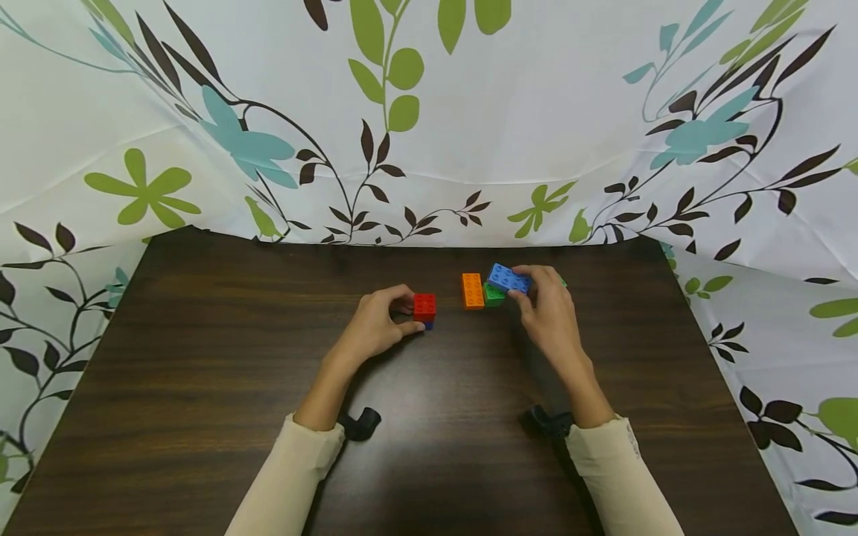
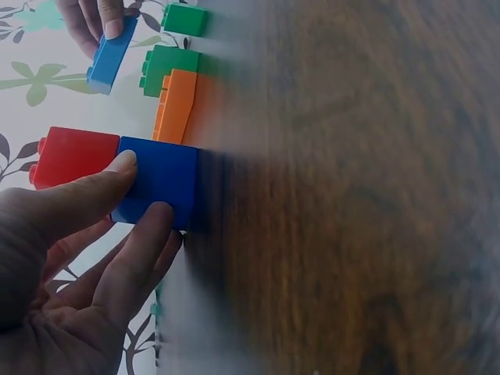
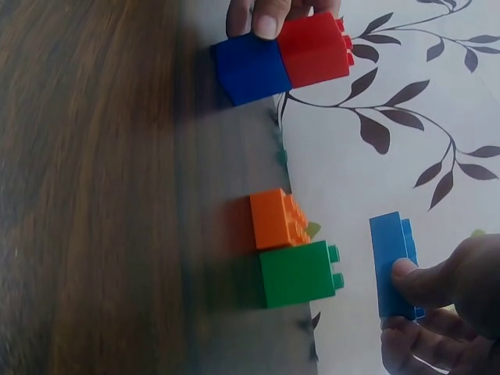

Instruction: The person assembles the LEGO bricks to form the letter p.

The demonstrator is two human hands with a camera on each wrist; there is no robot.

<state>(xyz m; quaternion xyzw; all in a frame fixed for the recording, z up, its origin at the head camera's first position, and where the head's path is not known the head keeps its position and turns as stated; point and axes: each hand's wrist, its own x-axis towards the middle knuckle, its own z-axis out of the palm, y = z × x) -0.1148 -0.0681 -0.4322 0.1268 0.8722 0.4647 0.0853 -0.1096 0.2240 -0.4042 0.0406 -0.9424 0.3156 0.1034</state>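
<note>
Head view: note red brick [image 1: 424, 304] stacked on dark blue brick [image 2: 176, 168], pinched by fingers of left hand [image 1: 377, 321], light blue brick [image 1: 506, 278] gripped aloft by right hand [image 1: 553, 313], orange brick [image 1: 472, 291], green bricks [image 1: 494, 298] unstacked on worktop [image 1: 201, 372].

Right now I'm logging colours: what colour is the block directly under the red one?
Dark blue; the lower block shows best in the left wrist view.

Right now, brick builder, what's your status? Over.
Left hand grips red-on-blue brick stack. Right hand holds light-blue brick, raised. Orange brick between them.
</note>
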